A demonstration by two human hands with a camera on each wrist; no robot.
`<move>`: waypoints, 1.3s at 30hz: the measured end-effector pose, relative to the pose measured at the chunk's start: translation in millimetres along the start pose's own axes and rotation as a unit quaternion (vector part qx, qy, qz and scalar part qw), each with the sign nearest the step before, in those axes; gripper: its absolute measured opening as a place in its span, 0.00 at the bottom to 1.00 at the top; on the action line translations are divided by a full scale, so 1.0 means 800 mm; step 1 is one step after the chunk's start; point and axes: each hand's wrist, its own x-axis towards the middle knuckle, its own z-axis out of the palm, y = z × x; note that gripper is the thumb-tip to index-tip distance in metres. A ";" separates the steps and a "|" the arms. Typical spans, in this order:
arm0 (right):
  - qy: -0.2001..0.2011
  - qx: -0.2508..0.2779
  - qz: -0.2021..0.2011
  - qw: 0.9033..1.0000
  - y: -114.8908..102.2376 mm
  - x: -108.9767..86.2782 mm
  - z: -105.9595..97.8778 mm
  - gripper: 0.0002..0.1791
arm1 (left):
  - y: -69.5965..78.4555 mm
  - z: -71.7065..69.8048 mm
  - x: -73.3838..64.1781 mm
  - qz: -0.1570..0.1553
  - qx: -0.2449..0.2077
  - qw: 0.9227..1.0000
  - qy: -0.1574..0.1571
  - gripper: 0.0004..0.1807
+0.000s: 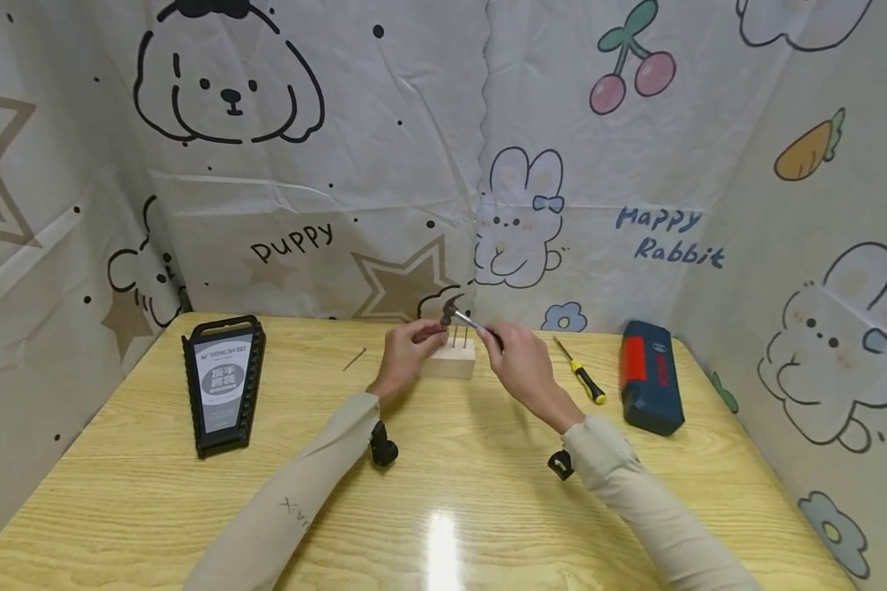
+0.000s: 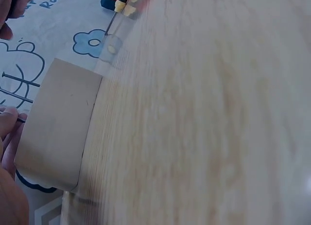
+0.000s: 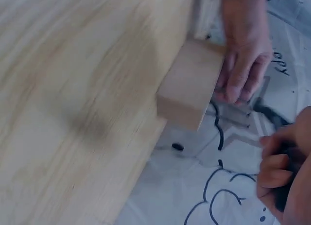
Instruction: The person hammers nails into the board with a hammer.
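Note:
A pale wooden block (image 1: 449, 366) lies near the back edge of the table, with two nails (image 2: 17, 80) standing upright in its top. My left hand (image 1: 406, 351) is at the block's left end and pinches another nail (image 2: 21, 119) between thumb and fingertips at the top face. In my right hand (image 1: 521, 361) is a claw hammer (image 1: 452, 312), gripped by its dark handle. The hammer's head is just above the left fingertips, close to the pinched nail. The right wrist view shows the hammer blurred beside the left hand (image 3: 245, 64).
On the left lies a black wrench rack (image 1: 223, 382) with a printed card. A loose nail (image 1: 355, 359) rests left of the block. To the right are a yellow-black screwdriver (image 1: 582, 373) and a blue-red Bosch case (image 1: 650, 377). A printed cloth (image 1: 414, 180) hangs behind the table.

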 end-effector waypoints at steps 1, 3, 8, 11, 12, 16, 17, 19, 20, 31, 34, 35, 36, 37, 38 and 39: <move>0.003 -0.006 0.000 1.000 0.001 -0.001 0.001 0.14 | 0.000 0.000 0.000 -0.002 0.000 1.000 0.000 0.13; 0.033 -0.003 -0.004 0.999 0.003 -0.001 0.002 0.14 | 0.002 0.001 0.000 -0.008 -0.001 1.000 -0.003 0.14; 0.069 0.013 -0.022 0.997 0.005 0.002 0.001 0.13 | 0.002 -0.001 0.000 -0.017 0.000 1.000 0.000 0.14; 0.043 0.012 -0.016 0.999 0.006 0.000 0.004 0.13 | 0.000 -0.002 -0.001 -0.020 0.001 1.000 0.000 0.13; 0.029 0.008 -0.012 0.999 0.006 -0.001 0.005 0.13 | 0.000 -0.002 -0.001 -0.018 0.002 1.000 0.000 0.13; -0.007 -0.007 -0.009 1.000 0.008 -0.002 0.008 0.13 | -0.001 -0.002 -0.001 -0.017 -0.001 1.000 -0.001 0.13; -0.011 -0.007 -0.008 1.000 0.008 -0.002 0.009 0.13 | -0.001 -0.002 -0.001 -0.017 -0.002 1.000 -0.001 0.13; -0.013 -0.006 -0.006 1.000 0.007 -0.001 0.009 0.13 | -0.001 -0.002 -0.001 -0.015 -0.002 1.000 -0.002 0.13; -0.014 -0.005 -0.006 1.000 0.007 0.000 0.008 0.13 | -0.001 -0.003 -0.001 -0.012 -0.002 1.000 -0.003 0.14; 0.043 0.059 0.001 0.997 0.000 0.000 0.004 0.14 | 0.001 -0.005 -0.001 -0.018 -0.006 1.000 -0.005 0.15; 0.078 0.076 -0.013 0.994 -0.003 0.001 0.004 0.14 | 0.001 -0.004 -0.001 -0.020 -0.004 1.000 -0.004 0.15; 0.087 0.080 -0.016 0.993 -0.003 0.001 0.004 0.14 | 0.001 -0.004 -0.001 -0.020 -0.003 1.000 -0.003 0.15; 0.095 0.088 -0.018 0.991 -0.004 0.001 0.005 0.14 | 0.001 -0.003 -0.001 -0.019 -0.002 1.000 -0.002 0.15; 0.101 0.094 -0.018 0.990 -0.003 0.001 0.006 0.14 | 0.001 -0.003 -0.002 -0.018 -0.002 1.000 -0.002 0.15; 0.103 0.100 -0.016 0.989 -0.003 0.001 0.007 0.13 | 0.001 -0.002 -0.002 -0.016 -0.002 1.000 -0.002 0.15; 0.101 0.103 -0.012 0.989 -0.002 0.001 0.008 0.12 | 0.001 -0.002 -0.001 -0.012 -0.002 1.000 -0.002 0.14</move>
